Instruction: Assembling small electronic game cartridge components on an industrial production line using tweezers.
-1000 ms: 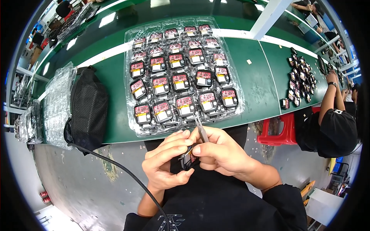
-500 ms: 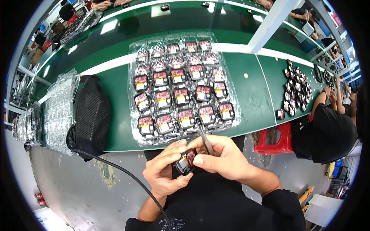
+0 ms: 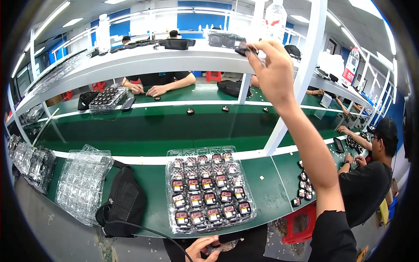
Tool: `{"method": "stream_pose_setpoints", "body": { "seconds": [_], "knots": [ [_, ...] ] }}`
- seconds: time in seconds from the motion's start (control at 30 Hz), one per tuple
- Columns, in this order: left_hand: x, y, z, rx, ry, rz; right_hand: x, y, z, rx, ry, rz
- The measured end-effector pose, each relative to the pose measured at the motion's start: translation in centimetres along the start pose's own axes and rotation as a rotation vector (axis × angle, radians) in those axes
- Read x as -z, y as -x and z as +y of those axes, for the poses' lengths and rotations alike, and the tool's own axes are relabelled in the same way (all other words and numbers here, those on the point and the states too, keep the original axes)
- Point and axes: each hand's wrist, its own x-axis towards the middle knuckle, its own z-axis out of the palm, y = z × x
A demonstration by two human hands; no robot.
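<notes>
Ceiling lights (image 3: 72, 22): bright, white, overhead
Empty blister trays (image 3: 83, 185): scattered glints
Right hand (image 3: 276, 72): slight blur near fingertips
Shelf edge (image 3: 144, 64): bowed by fisheye
Corners: black

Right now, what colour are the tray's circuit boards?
The boards are red, clearest in the head view.

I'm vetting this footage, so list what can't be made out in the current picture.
Dark object at the right hand: head view, blurred and partly covered by the hand; kind unclear.
Left hand: head view, cut off by the lower edge; grip unclear.
Far-row modules in the clear tray: head view, too small for fine parts.
Black bag: head view, fabric hides its inside.
</notes>
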Motion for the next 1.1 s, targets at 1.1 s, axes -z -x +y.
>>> {"method": "stream_pose_setpoints", "body": {
  "seconds": [1.1],
  "knots": [
    [0.7, -0.1, -3.2, 0.038, -0.012, -0.05, 22.5, 32.2, -3.6, -1.066, 0.88, -0.93]
  ]
}}
